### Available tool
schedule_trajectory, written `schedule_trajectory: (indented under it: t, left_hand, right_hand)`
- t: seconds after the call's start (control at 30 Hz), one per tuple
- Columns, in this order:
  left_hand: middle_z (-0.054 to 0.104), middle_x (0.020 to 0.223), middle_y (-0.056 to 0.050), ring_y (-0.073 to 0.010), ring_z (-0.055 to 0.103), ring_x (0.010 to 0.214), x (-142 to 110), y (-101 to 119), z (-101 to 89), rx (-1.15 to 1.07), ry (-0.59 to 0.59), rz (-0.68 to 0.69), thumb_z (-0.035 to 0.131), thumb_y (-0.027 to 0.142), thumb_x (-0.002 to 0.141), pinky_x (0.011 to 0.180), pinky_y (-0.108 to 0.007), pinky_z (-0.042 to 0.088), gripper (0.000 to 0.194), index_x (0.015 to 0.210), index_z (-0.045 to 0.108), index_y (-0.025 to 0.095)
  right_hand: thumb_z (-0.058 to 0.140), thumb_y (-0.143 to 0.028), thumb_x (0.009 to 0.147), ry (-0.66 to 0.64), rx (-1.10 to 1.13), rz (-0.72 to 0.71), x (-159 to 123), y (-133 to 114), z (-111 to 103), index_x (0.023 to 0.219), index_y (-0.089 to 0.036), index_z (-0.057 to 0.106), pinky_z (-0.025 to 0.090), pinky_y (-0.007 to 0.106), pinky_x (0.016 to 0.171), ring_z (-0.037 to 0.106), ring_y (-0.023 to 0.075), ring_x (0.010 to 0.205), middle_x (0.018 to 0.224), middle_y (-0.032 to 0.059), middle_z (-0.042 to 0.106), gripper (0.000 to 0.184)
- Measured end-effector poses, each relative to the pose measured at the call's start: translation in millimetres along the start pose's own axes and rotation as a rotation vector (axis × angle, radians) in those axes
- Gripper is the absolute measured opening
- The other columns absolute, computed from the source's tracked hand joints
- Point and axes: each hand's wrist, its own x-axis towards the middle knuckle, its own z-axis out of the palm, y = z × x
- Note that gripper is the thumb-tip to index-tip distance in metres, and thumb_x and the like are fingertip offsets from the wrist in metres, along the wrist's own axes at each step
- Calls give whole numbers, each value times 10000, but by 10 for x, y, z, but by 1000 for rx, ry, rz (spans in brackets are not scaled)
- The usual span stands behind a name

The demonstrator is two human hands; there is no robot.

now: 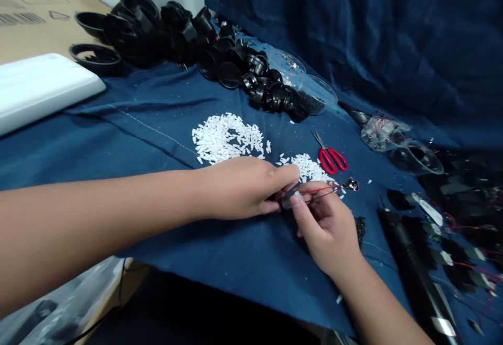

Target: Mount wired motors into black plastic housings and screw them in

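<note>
A small grey motor (288, 200) with thin red and black wires is between my two hands, over the blue cloth. My right hand (328, 227) pinches it, thumb on its white-tipped end. At the motor's other end, my left hand (251, 188) is closed with curled fingers touching it; its fingertips are partly hidden. The wires run across my right fingers to a small shiny metal contact (351, 184). Just beyond my hands lies a pile of small white plastic pieces (308, 167), and a larger white pile (220, 138) lies farther left.
Red-handled scissors (333, 160) lie behind the smaller pile. Black plastic parts (228, 62) are heaped along the back. Clear plastic cups (416, 156) stand at right, near a black electric screwdriver (416, 271) and more wired motors. A white box (47, 88) sits at left.
</note>
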Motion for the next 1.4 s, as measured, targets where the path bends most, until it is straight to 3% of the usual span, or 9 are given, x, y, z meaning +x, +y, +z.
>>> schedule_trajectory:
  t: [0.33,0.47,0.63,0.8,0.97,1.4]
  left_hand:
    - [690,867,21,-177,637,716,-3,9,-20,-10,3,-14,726,170,920,590,-286,314,256,1023,498,223]
    - [710,898,20,-183,664,770,-15,16,-26,-43,-10,-14,714,150,917,618,-281,362,260,1033,494,226]
    - [713,911,30,-155,653,752,-27,5,-9,-73,8,16,730,133,907,632,-273,406,308,1021,461,232]
    - [714,890,33,-148,638,721,-24,8,3,-109,20,14,720,125,912,615,-261,395,305,1003,449,231]
    - [696,853,33,-136,624,681,-21,13,11,-150,39,12,722,100,900,605,-252,383,298,985,462,220]
    - [632,780,29,-160,592,672,-2,13,2,-61,10,8,681,89,888,597,-277,320,259,928,460,217]
  right_hand:
    - [633,-441,1034,-7,-65,-72,-2,-20,-2,1088,-220,605,432,238,512,541,100,562,787,-20,561,229]
    - [640,-376,1018,-61,-107,-141,4,-57,7,1083,-222,642,382,234,472,490,97,498,677,-40,556,168]
    - [646,-390,993,-24,-124,-99,-9,-57,41,1075,-228,671,432,255,521,562,126,550,715,-9,640,183]
    - [699,-439,972,-42,-141,-105,-1,6,28,1011,-226,657,342,236,434,477,107,470,600,-39,556,221]
    - [697,-534,980,-89,-81,4,-3,50,9,1035,-228,621,388,240,450,518,125,486,603,-38,555,321]
    - [672,-437,1010,-121,-147,-79,42,2,5,958,-222,587,365,248,503,496,100,539,675,-42,549,238]
